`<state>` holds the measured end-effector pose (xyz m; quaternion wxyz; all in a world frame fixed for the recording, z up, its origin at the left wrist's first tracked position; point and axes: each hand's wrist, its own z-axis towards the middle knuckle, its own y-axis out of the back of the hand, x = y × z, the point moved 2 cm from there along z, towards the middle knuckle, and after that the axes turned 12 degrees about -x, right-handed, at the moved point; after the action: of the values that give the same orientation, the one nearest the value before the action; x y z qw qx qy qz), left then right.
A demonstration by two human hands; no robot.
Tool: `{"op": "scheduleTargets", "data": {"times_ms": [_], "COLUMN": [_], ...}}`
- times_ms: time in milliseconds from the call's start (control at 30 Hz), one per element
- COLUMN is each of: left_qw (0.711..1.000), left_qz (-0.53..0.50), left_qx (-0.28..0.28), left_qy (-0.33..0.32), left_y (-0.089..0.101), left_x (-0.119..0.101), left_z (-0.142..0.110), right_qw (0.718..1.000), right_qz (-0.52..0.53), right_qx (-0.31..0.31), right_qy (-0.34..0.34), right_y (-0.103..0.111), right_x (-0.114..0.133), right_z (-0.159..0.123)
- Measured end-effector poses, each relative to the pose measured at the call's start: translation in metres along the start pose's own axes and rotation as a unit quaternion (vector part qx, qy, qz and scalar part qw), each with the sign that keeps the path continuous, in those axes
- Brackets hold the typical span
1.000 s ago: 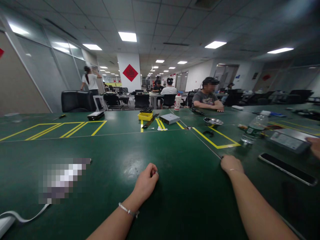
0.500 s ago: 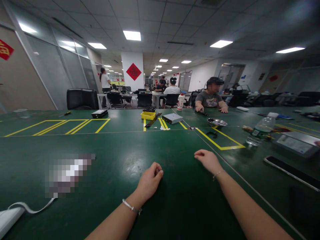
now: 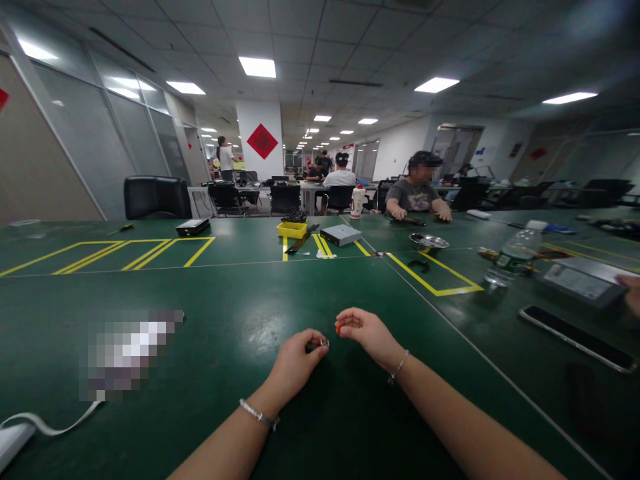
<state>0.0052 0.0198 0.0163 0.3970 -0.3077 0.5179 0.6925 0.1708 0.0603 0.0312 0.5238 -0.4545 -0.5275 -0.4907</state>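
My left hand is closed just above the green table, its thumb and fingers pinching a small shiny metal piece. What kind of piece it is, I cannot make out. Facing it from the right, my right hand is closed too. A small orange piece shows at its fingertips, mostly hidden by the fingers. The two hands are close together, with a narrow gap between the fingertips.
Beyond lie a yellow tray, a grey metal box and a steel bowl. A water bottle and a phone are to the right. Across the table sits a person. A blurred-out object lies left.
My right hand has moved left and nearer to my left hand, and the orange piece now shows in its fingers. The metal piece shows in my left hand. The view has shifted slightly.
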Motion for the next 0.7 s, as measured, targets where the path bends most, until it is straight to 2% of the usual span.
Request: {"op": "scheduleTargets", "data": {"times_ms": [167,300,500,700], "left_qw": [0.999,0.998,0.997,0.995], "left_qz": [-0.024,-0.037,-0.049,-0.06], "left_qx": [0.026,0.038,0.051,0.06], "left_qy": [0.009,0.022,0.031,0.042], "left_y": [-0.003,-0.004,-0.003,-0.003], "left_x": [0.0,0.0,0.0,0.001], "left_z": [0.0,0.0,0.001,0.001], "right_qw": [0.999,0.991,0.947,0.936], "right_qz": [-0.013,-0.074,-0.208,-0.242], "right_qx": [0.018,0.028,0.049,0.003], "right_qy": [0.047,0.11,0.238,0.254], "right_y": [-0.013,-0.024,-0.023,-0.021], "right_x": [0.002,0.005,0.017,0.02], "right_z": [-0.006,-0.016,-0.025,-0.025]}}
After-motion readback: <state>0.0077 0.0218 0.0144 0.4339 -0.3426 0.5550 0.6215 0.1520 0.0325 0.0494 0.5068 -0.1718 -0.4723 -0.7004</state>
